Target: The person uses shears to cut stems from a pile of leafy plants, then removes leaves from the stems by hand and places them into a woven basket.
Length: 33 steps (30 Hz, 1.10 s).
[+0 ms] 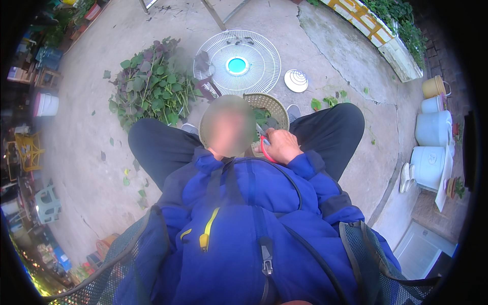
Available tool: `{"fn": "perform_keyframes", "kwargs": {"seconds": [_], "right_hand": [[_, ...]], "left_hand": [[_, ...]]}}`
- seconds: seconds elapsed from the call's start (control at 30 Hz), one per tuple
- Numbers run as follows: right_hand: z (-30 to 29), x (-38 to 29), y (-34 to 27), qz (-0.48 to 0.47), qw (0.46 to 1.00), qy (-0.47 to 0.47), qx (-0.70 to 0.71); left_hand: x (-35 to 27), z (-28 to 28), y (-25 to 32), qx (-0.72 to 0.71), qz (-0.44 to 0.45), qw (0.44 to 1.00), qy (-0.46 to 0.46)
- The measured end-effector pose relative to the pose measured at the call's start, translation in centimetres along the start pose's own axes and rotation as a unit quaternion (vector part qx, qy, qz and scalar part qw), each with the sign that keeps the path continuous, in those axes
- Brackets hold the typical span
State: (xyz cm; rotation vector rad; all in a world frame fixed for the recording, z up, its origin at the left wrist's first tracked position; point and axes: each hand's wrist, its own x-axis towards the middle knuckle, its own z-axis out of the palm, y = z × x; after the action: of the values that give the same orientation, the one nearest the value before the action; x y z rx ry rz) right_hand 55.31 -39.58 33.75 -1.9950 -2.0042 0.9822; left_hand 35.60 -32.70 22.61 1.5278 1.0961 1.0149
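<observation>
My right hand (283,146) is closed around the red handle of a pair of scissors (265,146), whose blades point up and left over a woven basket (281,106) between my knees. Green leaves (263,116) lie in the basket. A round blur covers most of my left hand (216,153) and the basket's left part, so its fingers and anything in them are hidden. Beyond my left knee, a large heap of leafy green and purple stems (156,82) rests on the concrete ground.
A white fan grille (263,57) lies flat beyond the basket, with a white disc (296,81) bearing a spiral beside it. Metal legs (213,15) stand at the top. Buckets (432,127) and a planter (400,61) line the right; a plastic stool (48,205) is at left.
</observation>
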Motion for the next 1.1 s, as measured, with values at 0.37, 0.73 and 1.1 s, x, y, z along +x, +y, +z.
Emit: {"fn": "perform_keyframes", "kwargs": {"seconds": [0.37, 0.73, 1.1], "right_hand": [[-0.6, -0.2, -0.9, 0.001, 0.999, 0.011, -0.049], [-0.8, 0.0, 0.1, 0.031, 0.999, -0.041, -0.016], [0.5, 1.5, 2.5, 0.102, 0.989, -0.097, 0.046]], "left_hand": [[0.2, 0.1, 2.8, 0.075, 0.069, 0.995, -0.008], [0.7, 0.6, 1.4, -0.006, -0.081, 0.996, -0.027], [1.5, 2.8, -1.0, -0.043, -0.108, 0.992, -0.041]]}}
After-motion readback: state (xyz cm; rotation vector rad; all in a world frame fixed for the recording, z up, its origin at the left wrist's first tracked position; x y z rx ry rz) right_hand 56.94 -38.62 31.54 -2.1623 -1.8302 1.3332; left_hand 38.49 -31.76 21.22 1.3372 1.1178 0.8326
